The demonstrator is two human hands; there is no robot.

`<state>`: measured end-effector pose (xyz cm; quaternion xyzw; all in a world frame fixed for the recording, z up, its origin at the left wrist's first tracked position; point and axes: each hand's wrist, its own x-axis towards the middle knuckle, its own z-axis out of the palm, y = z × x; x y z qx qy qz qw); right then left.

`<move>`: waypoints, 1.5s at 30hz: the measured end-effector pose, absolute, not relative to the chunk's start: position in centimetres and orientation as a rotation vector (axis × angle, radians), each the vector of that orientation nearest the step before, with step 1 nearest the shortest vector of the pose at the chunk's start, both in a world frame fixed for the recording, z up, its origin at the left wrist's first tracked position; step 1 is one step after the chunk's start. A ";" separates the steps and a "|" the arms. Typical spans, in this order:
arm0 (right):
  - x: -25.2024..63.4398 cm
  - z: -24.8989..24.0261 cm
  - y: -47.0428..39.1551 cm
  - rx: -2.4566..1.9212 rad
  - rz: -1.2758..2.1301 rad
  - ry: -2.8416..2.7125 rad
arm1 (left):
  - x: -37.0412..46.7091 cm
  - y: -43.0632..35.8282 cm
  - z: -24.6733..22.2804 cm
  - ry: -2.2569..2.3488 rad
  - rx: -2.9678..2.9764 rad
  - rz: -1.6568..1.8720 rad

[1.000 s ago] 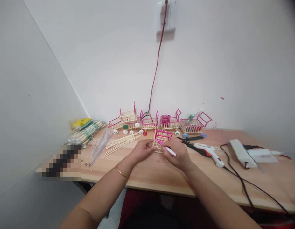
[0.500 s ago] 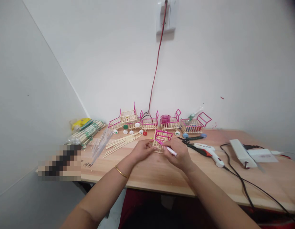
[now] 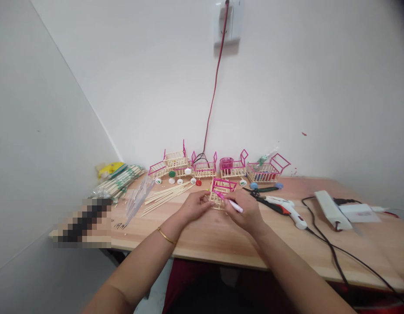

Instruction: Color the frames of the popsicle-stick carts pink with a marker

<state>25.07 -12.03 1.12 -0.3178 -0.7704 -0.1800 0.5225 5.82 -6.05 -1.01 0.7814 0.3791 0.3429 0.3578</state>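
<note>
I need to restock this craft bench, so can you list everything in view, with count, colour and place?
stick cart: one, tan and pink, between the hands
marker: one, pink and white, in right hand
finished carts: about five, tan and pink, along wall
loose sticks: a bunch, tan, left of centre
stick packs: several, far left
glue gun: one, white, right of centre
table: one, wood
left hand: steadies cart
right hand: grips marker

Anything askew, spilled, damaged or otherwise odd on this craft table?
Nothing looks damaged or spilled. The left hand steadies a small stick cart while the right hand holds a pink marker to it. Loose sticks lie scattered on the table, ordinary work clutter.
</note>
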 end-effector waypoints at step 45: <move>25.1 1.0 -11.9 -0.763 -0.386 -1.857 | 5.8 -6.0 -1.1 0.987 2.007 0.878</move>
